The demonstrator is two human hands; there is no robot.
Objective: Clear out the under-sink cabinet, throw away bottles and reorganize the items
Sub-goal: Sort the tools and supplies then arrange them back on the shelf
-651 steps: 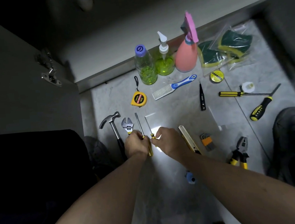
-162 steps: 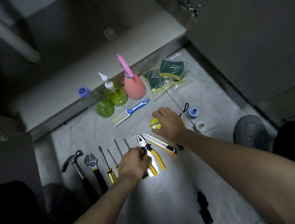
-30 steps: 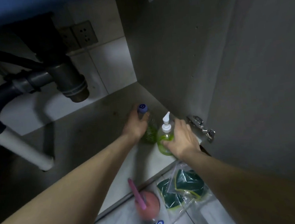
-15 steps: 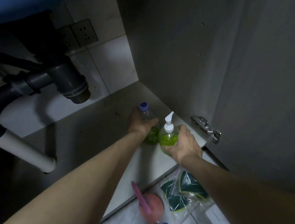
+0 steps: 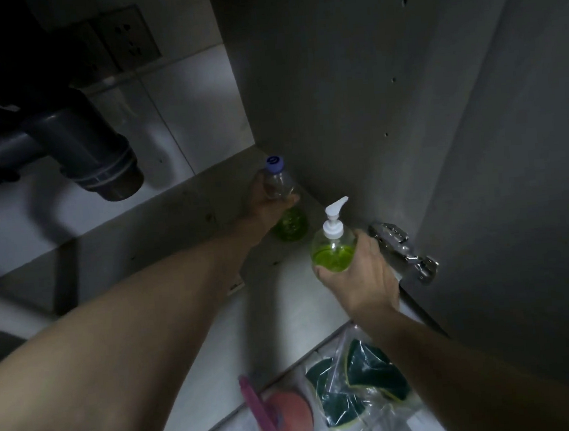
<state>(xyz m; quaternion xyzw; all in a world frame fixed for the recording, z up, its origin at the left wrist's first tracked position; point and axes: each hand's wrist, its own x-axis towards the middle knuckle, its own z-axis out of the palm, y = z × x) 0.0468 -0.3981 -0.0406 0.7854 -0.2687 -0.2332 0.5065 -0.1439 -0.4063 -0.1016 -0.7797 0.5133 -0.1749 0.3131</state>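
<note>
Half a second on, your right hand [image 5: 360,274] had carried the pump bottle [image 5: 333,249] a little back toward the front edge of the cabinet floor [image 5: 186,285], opening a gap between it and the capped bottle [image 5: 283,201], which your left hand [image 5: 265,206] held closer to the right-hand cabinet wall [image 5: 351,89]. Both hands were grasping: left fingers wrapped around the capped bottle's clear upper body, its green-filled base on or just above the floor beside the wall; right fingers cupped around the pump bottle's round belly, apparently lifted, near the door hinge [image 5: 399,250]. You appeared to be in the restocking step, returning the kept bottles to the right rear corner under the drain pipe [image 5: 88,150]. Next, judging by the layout, you needed to seat the capped bottle upright, release it, then set the pump bottle just beside it, clear of the hinge. Outside, the pink spray bottle [image 5: 287,418] and bagged sponges [image 5: 363,387] waited on the tiled floor.
</note>
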